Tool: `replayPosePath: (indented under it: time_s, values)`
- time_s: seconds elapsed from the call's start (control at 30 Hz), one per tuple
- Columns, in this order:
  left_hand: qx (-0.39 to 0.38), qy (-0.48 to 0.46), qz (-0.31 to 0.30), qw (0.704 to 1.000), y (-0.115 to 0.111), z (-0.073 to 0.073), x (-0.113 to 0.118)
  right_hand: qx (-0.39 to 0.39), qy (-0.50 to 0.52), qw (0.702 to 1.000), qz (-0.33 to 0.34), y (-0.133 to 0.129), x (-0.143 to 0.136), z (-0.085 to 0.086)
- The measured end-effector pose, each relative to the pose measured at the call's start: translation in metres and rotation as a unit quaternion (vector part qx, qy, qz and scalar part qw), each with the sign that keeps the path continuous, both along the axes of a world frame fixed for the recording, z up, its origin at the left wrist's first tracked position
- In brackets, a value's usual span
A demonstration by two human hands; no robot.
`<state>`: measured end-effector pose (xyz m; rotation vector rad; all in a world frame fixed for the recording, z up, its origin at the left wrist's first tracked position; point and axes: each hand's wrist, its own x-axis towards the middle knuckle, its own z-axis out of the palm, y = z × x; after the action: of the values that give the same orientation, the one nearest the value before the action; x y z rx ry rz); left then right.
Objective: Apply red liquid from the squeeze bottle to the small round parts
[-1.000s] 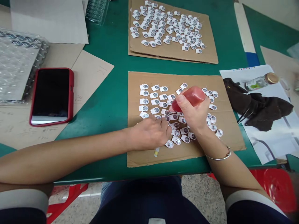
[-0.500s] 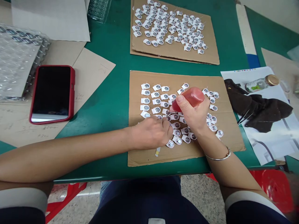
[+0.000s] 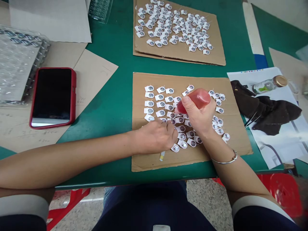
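Observation:
My right hand (image 3: 203, 117) is wrapped around a soft-looking red squeeze bottle (image 3: 197, 98), tilted so that its lower end points left and down toward my left hand. My left hand (image 3: 156, 136) is closed, knuckles up, over the near cardboard sheet (image 3: 144, 160). Its fingertips are hidden, and I cannot make out what they pinch. Around both hands lie rows of small white tags (image 3: 149, 103), each with a round, silvery dark-centred piece. Below my left hand a short white stick-like thing with a yellowish band (image 3: 162, 156) lies on the cardboard.
A second cardboard stack (image 3: 178, 57) with many similar pieces lies farther back. At left are a red-cased phone (image 3: 53, 96) and bubble wrap (image 3: 16, 70). At right, a dark cloth (image 3: 267, 109), tweezers (image 3: 251, 120) and a glass jar (image 3: 269, 85) rest on a printed sheet.
Both hands and the bottle stay almost in place. The whole view has shifted very slightly.

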<state>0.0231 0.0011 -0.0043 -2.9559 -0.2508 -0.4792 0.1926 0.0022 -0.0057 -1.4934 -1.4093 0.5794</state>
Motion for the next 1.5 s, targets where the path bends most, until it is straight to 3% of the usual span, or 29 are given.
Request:
replayPosePath:
  time_s: [1.33,1.5]
  values:
    - [0.007,-0.005,0.006,1.0,0.004,0.0019,-0.0011,0.021,-0.09,0.996,-0.018,-0.0004,0.0073,0.0046]
    - [-0.022,-0.003,0.013,1.0,0.0061,0.0013,-0.0015,0.014,-0.112,0.993,-0.024,-0.0008,0.0053,0.0087]
